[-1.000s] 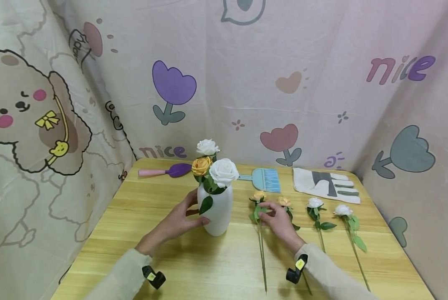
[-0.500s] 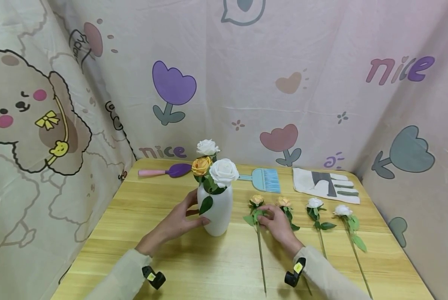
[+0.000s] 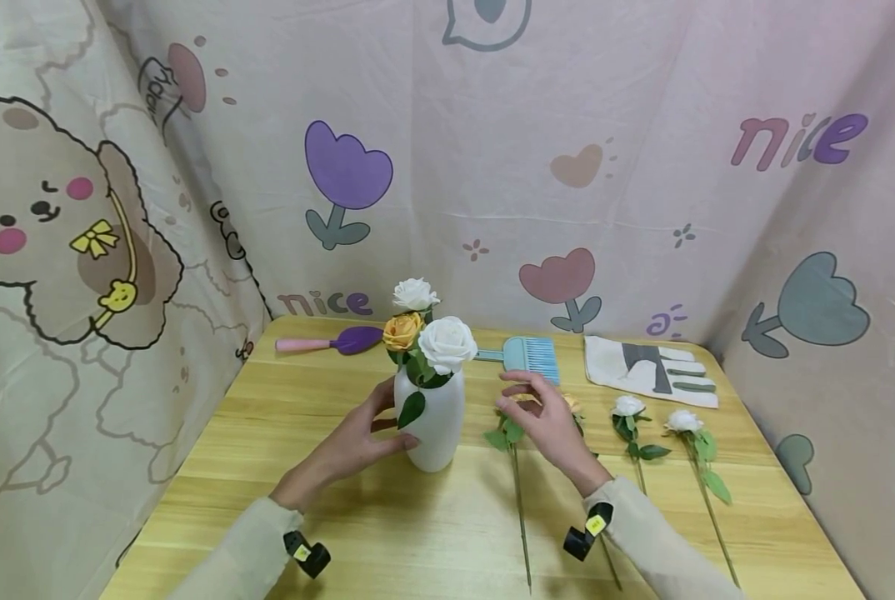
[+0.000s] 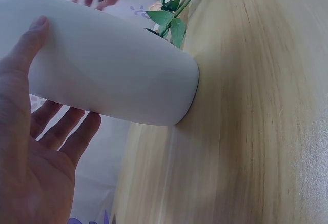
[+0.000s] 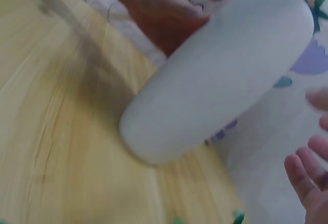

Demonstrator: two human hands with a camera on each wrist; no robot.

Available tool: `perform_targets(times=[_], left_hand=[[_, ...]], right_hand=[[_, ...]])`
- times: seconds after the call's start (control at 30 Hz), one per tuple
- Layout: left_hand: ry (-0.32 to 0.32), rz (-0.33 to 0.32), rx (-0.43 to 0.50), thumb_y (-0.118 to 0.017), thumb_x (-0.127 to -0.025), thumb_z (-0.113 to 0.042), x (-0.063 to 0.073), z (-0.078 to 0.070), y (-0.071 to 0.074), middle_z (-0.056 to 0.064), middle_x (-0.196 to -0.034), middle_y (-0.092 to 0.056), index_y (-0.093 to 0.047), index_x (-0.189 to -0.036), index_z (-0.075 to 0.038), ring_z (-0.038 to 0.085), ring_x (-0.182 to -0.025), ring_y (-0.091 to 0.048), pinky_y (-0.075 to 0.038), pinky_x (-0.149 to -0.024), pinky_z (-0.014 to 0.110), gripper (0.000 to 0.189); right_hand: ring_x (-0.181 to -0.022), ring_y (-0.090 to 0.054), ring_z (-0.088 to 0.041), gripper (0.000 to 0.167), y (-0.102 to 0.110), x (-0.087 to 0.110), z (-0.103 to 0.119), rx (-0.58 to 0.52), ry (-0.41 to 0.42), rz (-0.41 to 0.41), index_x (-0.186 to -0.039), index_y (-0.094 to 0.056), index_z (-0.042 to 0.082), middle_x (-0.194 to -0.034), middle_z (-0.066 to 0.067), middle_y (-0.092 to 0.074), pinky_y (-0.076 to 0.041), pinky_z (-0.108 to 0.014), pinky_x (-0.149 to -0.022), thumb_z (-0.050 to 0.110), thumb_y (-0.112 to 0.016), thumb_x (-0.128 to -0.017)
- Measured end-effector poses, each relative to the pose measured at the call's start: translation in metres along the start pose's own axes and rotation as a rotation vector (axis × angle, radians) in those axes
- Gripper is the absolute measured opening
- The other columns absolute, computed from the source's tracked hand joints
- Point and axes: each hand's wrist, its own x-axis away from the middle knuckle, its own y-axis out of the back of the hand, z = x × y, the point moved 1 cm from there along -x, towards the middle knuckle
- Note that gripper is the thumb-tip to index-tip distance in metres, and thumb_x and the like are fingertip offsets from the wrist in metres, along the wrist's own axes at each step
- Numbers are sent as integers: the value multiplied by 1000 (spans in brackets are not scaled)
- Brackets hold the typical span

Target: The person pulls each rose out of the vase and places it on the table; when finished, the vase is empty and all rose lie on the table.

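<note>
My left hand (image 3: 357, 437) holds the white vase (image 3: 440, 425) from its left side. In the left wrist view the thumb lies on one side of the vase (image 4: 118, 65) and the fingers on the other. Out of its mouth rise a large white rose (image 3: 447, 344), a yellow rose (image 3: 404, 332) and a smaller white rose (image 3: 415, 295). My right hand (image 3: 545, 421), fingers loosely bent and holding nothing, hovers above a rose with light green leaves (image 3: 503, 437); it hides that rose's bloom. Beside it, a second yellow rose (image 3: 572, 405) is partly covered by the hand.
Two white roses, one nearer (image 3: 629, 406) and one farther right (image 3: 685, 421), lie on the wooden table (image 3: 252, 467). Along the back are a purple trowel with a pink handle (image 3: 357, 340), a light blue brush (image 3: 518, 357) and a white-grey glove (image 3: 620, 364). A printed curtain (image 3: 485, 133) encloses the table.
The right hand shifted the leafy yellow rose slightly left, then let go of its leaves and rose above it. The left hand and the vase stay put.
</note>
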Motion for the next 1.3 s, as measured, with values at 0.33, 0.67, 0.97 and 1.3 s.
perform_targets(times=[0.33, 0.67, 0.97, 1.3], left_hand=[[-17, 2, -26, -84, -98, -30, 0, 1, 0, 15, -171, -40, -24, -172, -20, 44, -155, -45, -50, -122, 62, 96], [-31, 1, -23, -84, -98, -29, -2, 1, -4, 15, -171, -41, -24, -173, -19, 43, -154, -46, -51, -122, 60, 96], [-52, 28, -2, -85, -97, -31, -15, -7, -20, 10, -169, -45, -25, -173, -22, 38, -152, -49, -52, -121, 60, 97], [-57, 56, 22, -86, -96, -30, -26, -12, -38, 8, -167, -47, -25, -173, -23, 34, -153, -49, -50, -123, 58, 99]], right_hand=[[-152, -50, -42, 88, -42, -8, 26, -100, 24, 251, -168, -36, 33, -169, -4, -45, -50, -65, -121, 29, -87, -96], [-153, -50, -37, 94, -51, -7, 22, -92, 12, 223, -171, -31, 26, -166, -7, -50, -44, -69, -124, 26, -88, -95], [-149, -53, -41, 90, -33, 1, 18, -103, -6, 213, -169, -34, 32, -165, -7, -51, -47, -71, -120, 24, -87, -96], [-145, -55, -48, 85, -15, 11, 9, -99, 1, 189, -167, -36, 34, -165, -9, -51, -44, -78, -118, 22, -85, -97]])
